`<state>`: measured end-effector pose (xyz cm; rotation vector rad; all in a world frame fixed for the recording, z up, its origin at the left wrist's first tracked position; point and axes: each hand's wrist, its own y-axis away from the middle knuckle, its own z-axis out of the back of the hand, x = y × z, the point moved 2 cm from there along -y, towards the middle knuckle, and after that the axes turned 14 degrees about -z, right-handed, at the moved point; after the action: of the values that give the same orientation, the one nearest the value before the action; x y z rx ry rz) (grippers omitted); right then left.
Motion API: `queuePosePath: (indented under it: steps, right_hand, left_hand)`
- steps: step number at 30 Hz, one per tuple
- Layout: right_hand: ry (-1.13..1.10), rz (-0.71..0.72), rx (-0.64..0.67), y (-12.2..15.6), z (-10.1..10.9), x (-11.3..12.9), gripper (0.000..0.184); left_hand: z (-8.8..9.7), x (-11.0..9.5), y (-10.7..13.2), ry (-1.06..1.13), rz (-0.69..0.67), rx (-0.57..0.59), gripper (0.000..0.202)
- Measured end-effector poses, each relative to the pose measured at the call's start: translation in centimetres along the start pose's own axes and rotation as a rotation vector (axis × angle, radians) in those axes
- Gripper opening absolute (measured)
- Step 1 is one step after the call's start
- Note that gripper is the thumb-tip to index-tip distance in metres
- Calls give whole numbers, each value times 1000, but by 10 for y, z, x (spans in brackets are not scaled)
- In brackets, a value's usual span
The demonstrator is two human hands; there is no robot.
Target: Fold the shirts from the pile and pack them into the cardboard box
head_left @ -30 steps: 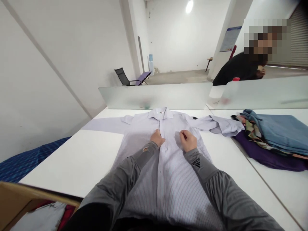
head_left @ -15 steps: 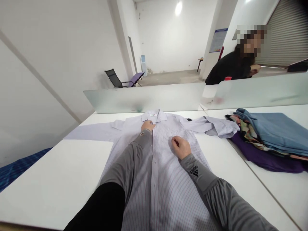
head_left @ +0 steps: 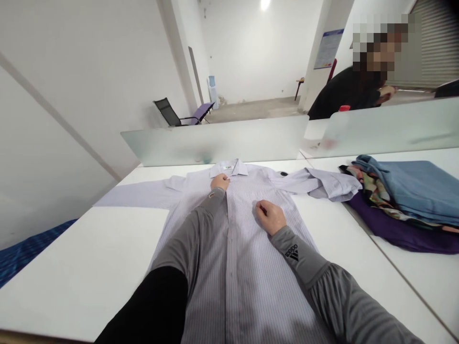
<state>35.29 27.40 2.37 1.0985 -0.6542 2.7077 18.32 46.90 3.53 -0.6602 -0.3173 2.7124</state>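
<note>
A pale lilac striped button-up shirt (head_left: 247, 248) lies face up on the white table, its collar (head_left: 241, 168) toward the far side. One sleeve reaches out flat to the left; the right one is bunched and folded over itself. At the top of the button placket, just under the collar, my left hand (head_left: 219, 182) has its fingers closed on the shirt's front edge. My right hand (head_left: 270, 217) is curled into a loose fist over the chest on the right side, with no cloth visible in it. Grey sleeves cover both my forearms.
Folded clothes, with blue denim (head_left: 416, 186) above a purple piece (head_left: 390, 229), lie on the right. A frosted glass divider (head_left: 233, 143) runs along the table's far edge. Beyond it are a person in black (head_left: 337, 93) and a black chair (head_left: 168, 112).
My left hand has shifted slightly up toward the collar, its fingers drawn closer together. My right hand stays curled over the chest. The view has tilted a little.
</note>
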Motion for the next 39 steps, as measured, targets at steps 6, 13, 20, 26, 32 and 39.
queuePosePath:
  steps: [6,13,20,26,32,39]
  right_hand:
    - [-7,-4,11,0,1,0,17]
    - [105,-98,-54,-5,3,-11,16]
    - [274,-168,-111,-7,8,-14,18]
    - [282,-78,-111,-7,-1,-19,17]
    - [219,8,-43,-17,-1,-22,15]
    - [231,45,73,-16,10,-14,20]
  left_hand:
    - [-3,-1,5,-55,-76,-55,12]
    - [-8,-3,1,-146,-209,-103,15]
    - [14,-13,39,-164,-276,-144,33]
    - [22,-22,128,-142,-693,160,56]
    - [23,-25,140,-159,-564,242,50]
    - [52,-52,200,-80,-643,324,56]
